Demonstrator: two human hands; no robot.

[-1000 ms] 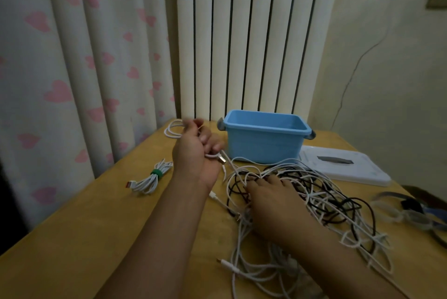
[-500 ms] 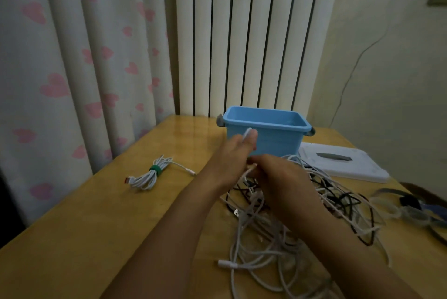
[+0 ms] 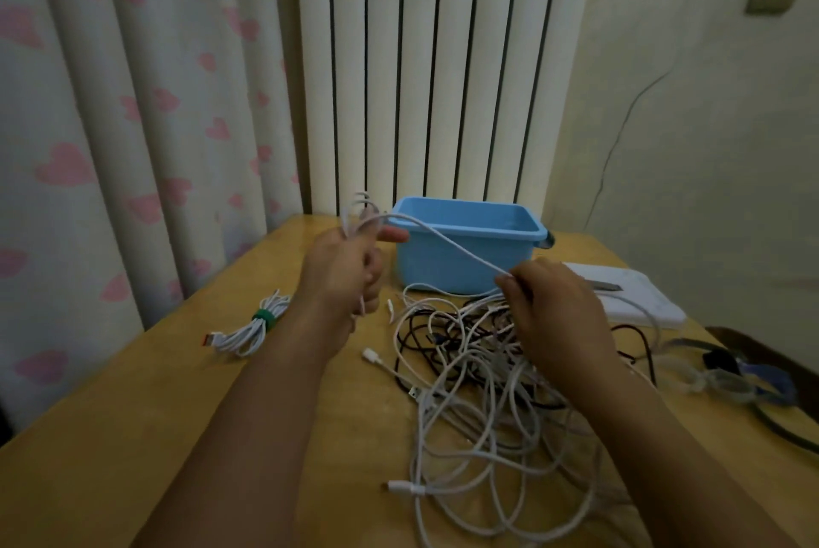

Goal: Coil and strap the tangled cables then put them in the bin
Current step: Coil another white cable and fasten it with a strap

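My left hand (image 3: 343,268) is raised in front of the blue bin (image 3: 469,252) and grips a few loops of a white cable (image 3: 447,243). That cable runs taut to the right, where my right hand (image 3: 554,308) pinches it between thumb and fingers above the tangled pile of white and black cables (image 3: 483,374). The pile spreads over the wooden table (image 3: 133,436) in front of the bin. A coiled white cable with a green strap (image 3: 252,326) lies on the table to the left.
A flat white device (image 3: 638,299) lies right of the bin. Straps and a dark band (image 3: 727,374) sit at the table's right edge. A curtain hangs at the left and a white radiator stands behind the table.
My hands were close together over the pile; now they have drawn apart, the left up and left with loops, the right to the right, stretching the white cable between them.
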